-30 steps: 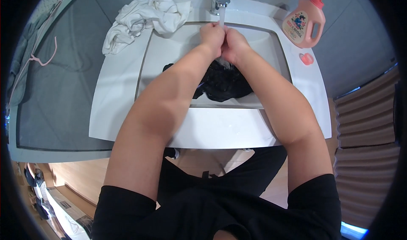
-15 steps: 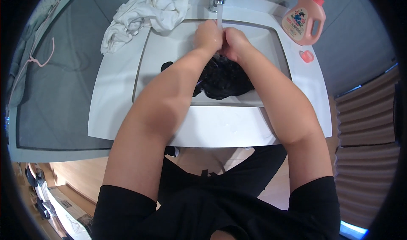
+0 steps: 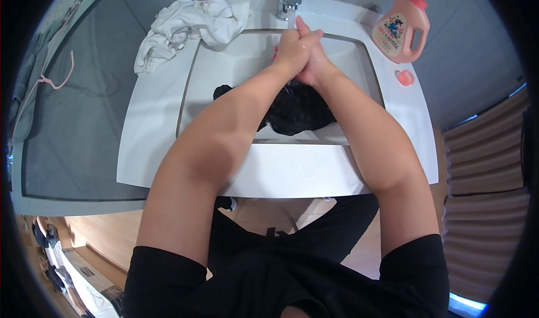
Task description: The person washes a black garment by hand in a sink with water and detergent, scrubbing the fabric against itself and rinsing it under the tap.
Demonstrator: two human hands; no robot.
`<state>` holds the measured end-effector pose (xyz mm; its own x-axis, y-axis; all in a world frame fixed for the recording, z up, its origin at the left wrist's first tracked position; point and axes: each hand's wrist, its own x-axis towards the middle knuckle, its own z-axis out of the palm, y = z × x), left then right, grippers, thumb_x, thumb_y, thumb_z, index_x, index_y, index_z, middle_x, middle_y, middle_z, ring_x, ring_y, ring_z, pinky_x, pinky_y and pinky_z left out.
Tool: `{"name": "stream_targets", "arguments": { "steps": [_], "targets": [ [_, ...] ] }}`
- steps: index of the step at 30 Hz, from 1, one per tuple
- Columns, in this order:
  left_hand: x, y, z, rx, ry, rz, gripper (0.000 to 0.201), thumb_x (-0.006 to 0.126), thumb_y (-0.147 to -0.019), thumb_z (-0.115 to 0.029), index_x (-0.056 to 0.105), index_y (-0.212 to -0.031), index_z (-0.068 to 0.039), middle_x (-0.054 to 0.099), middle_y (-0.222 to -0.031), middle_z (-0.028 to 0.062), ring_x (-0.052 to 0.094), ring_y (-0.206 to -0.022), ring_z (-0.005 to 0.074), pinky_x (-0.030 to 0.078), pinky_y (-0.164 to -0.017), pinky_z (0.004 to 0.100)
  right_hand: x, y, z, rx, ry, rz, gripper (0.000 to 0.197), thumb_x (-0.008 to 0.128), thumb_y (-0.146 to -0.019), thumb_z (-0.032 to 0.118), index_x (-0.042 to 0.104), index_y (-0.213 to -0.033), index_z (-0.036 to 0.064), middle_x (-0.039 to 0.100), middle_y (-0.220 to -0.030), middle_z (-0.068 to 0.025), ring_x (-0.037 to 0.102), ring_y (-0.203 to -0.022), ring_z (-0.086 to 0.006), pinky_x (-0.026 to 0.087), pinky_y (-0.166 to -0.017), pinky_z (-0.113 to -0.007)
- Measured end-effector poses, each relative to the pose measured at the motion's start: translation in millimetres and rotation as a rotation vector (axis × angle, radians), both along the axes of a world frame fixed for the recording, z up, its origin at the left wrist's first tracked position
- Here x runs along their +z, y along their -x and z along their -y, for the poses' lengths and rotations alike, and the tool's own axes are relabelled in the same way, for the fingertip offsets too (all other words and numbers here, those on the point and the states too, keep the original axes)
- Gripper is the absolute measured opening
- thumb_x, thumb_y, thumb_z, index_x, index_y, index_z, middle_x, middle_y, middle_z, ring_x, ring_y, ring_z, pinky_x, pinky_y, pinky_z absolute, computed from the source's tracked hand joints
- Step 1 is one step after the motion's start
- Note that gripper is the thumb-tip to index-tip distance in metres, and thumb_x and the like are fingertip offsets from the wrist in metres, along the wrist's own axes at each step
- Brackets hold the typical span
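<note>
Left hand (image 3: 294,49) and right hand (image 3: 314,65) clasp each other, fingers partly curled; whether they pinch anything is hidden. Bodyward of the fingers, black cloth (image 3: 300,110) lies bunched in the smooth white basin (image 3: 224,62), likely sodden, limp, heavyish, slippery, best gathered mid-bundle. Left of them: wrinkled white fabric (image 3: 188,26).
</note>
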<state>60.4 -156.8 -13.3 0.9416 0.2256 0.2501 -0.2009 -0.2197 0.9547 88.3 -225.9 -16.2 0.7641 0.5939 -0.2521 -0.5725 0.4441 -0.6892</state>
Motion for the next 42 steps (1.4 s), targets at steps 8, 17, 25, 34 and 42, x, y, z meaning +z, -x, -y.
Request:
{"name": "stream_targets", "arguments": {
  "steps": [8,17,25,34,42],
  "targets": [
    [2.2,-12.5,-13.9,-0.017,0.734,-0.146,0.029,0.067,-0.092,-0.026,0.056,-0.076,-0.003,0.057,-0.073,0.0133,0.058,-0.074,0.0279,0.050,-0.075,0.0402,-4.5,12.8,-19.1,-0.061,0.047,0.181,0.023,0.059,-0.107,0.038,0.058,-0.124,0.0227,0.064,-0.111,-0.0028,0.063,-0.099,-0.0168,0.056,-0.071,-0.039],
    [8.2,-23.1,-15.3,0.141,0.810,-0.293,0.036,0.061,-0.102,-0.032,0.058,-0.089,0.001,0.060,-0.081,0.0151,0.061,-0.077,0.0313,0.054,-0.069,0.0496,-40.1,-26.5,-4.2,0.053,0.332,0.216,0.022,0.058,-0.101,0.008,0.061,-0.123,0.0090,0.068,-0.108,-0.0096,0.070,-0.086,-0.0197,0.060,-0.065,-0.036],
    [-38.7,-50.5,-62.2,0.237,0.382,-0.136,0.023,0.061,-0.100,-0.017,0.067,-0.108,0.003,0.071,-0.093,0.0201,0.068,-0.082,0.0358,0.055,-0.073,0.0485,-9.8,6.3,-25.4,0.034,0.250,0.073,0.025,0.046,-0.104,0.013,0.060,-0.120,0.0007,0.067,-0.110,-0.0175,0.071,-0.090,-0.0329,0.062,-0.073,-0.046],
    [-9.2,1.7,-31.2,0.241,-0.555,-0.301,0.028,0.061,-0.093,-0.024,0.073,-0.111,-0.006,0.072,-0.114,0.0239,0.068,-0.108,0.0452,0.054,-0.093,0.0534,7.3,20.9,-16.4,-0.070,0.003,-0.114,0.044,0.038,-0.105,0.034,0.056,-0.128,0.0010,0.062,-0.132,-0.0192,0.062,-0.119,-0.0367,0.045,-0.108,-0.058],
    [10.2,0.1,-24.2,0.219,-0.682,-0.202,0.026,0.052,-0.097,-0.017,0.072,-0.105,-0.002,0.073,-0.109,0.0251,0.070,-0.104,0.0447,0.055,-0.091,0.0525,12.3,13.8,-5.1,0.000,-0.002,-0.075,0.045,0.046,-0.103,0.046,0.060,-0.122,0.0084,0.065,-0.124,-0.0143,0.063,-0.113,-0.0373,0.051,-0.098,-0.058]
  ]
}}
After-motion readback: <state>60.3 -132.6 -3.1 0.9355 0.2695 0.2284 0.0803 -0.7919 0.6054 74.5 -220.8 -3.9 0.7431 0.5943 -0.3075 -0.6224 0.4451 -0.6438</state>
